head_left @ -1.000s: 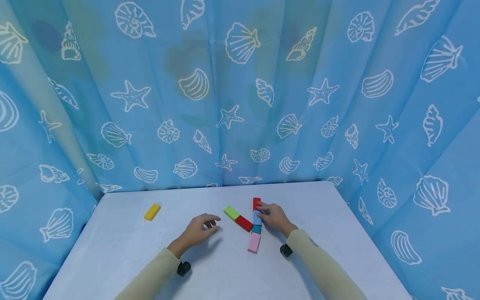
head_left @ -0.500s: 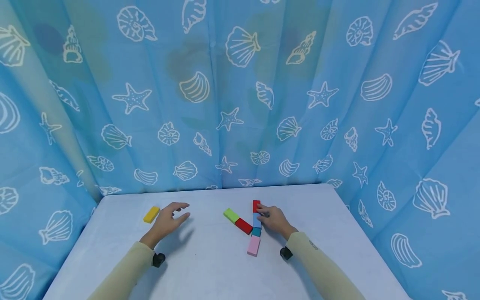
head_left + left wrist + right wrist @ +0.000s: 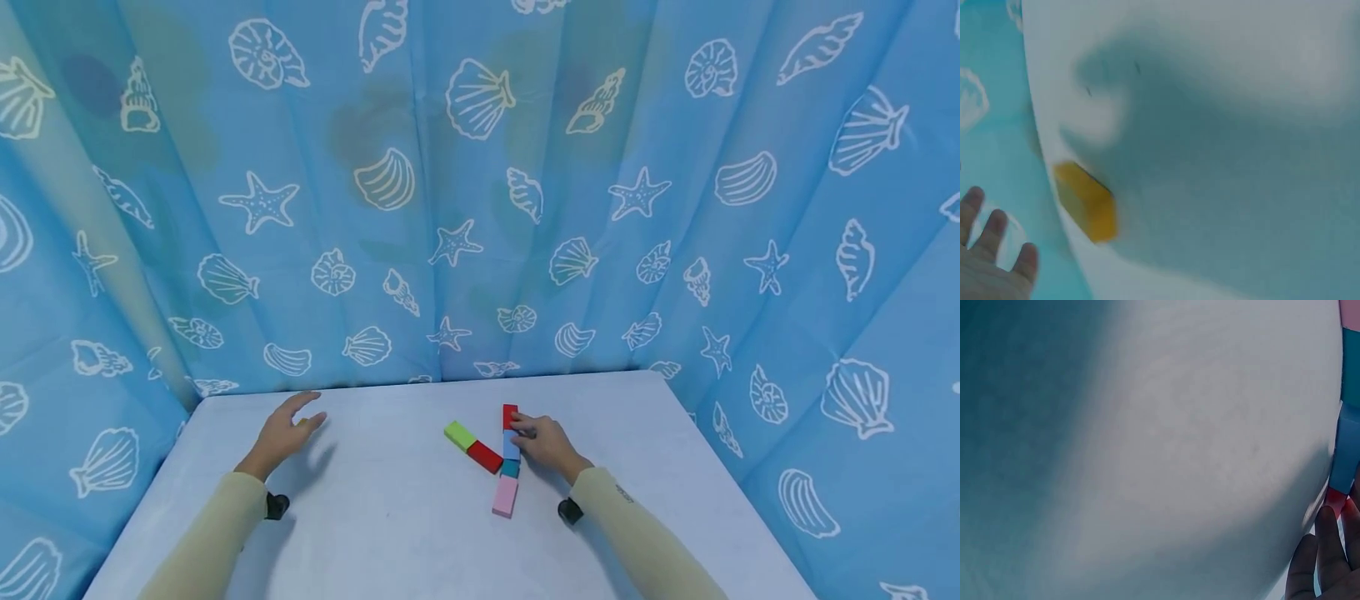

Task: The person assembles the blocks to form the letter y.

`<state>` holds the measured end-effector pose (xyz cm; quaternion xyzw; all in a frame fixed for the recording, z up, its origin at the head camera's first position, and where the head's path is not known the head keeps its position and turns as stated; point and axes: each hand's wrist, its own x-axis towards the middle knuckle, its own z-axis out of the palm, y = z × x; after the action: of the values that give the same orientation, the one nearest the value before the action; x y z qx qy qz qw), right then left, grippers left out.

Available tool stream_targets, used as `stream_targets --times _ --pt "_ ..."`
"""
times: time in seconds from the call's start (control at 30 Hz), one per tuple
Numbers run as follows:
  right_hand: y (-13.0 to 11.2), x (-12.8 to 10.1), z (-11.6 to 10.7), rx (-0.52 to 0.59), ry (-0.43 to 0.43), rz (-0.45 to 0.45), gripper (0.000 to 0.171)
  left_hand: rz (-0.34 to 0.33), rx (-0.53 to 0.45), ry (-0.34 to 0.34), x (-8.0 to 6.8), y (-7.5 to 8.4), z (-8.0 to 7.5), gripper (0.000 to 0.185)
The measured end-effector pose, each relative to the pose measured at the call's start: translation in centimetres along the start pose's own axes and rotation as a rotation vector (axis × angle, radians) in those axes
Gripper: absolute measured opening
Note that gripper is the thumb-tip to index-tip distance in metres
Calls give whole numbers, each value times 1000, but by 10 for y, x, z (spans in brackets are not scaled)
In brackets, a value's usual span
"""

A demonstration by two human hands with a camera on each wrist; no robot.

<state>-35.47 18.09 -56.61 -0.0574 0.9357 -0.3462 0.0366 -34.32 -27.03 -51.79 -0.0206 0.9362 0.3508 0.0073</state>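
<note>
My left hand (image 3: 281, 434) hovers over the left part of the table, thumb and fingers spread apart. Just beyond it lies a yellow block (image 3: 1088, 203), mostly covered by the hand in the head view. My right hand (image 3: 551, 446) rests its fingertips on the upright row of blocks: index finger at the far red block (image 3: 510, 412), thumb at the light blue block (image 3: 511, 447). A teal block (image 3: 510, 468) and a pink block (image 3: 505, 497) continue that row nearer me. Branching off to the left are a second red block (image 3: 485, 456) and a green block (image 3: 460, 435).
A white cloth-covered table (image 3: 375, 533) bears all the blocks. Behind it and at both sides hangs a blue curtain (image 3: 420, 275) with white shell and starfish prints. Both wrists wear small black cameras.
My left hand has moved left from beside the green block to the yellow block, its fingers spreading wider. The right hand stays at the far red and light blue blocks.
</note>
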Motion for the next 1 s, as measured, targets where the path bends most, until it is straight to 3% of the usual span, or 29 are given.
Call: stream_targets --times 0.13,0.23,0.47,0.77,1.0 --pt "-1 -1 2 -6 -11 -14 40 -144 -92 -46 0 -17 -7 73" --pt "-1 0 2 -3 -11 -14 40 -192 -114 -53 1 -24 -6 69" --pt "-3 6 1 -9 -3 -33 41 -188 -98 -47 7 -28 0 55" --pt "1 1 0 -7 1 -14 40 -174 -31 -36 -2 -36 9 47" --pt "6 2 0 -8 0 -21 40 -170 24 -46 -2 -32 14 46"
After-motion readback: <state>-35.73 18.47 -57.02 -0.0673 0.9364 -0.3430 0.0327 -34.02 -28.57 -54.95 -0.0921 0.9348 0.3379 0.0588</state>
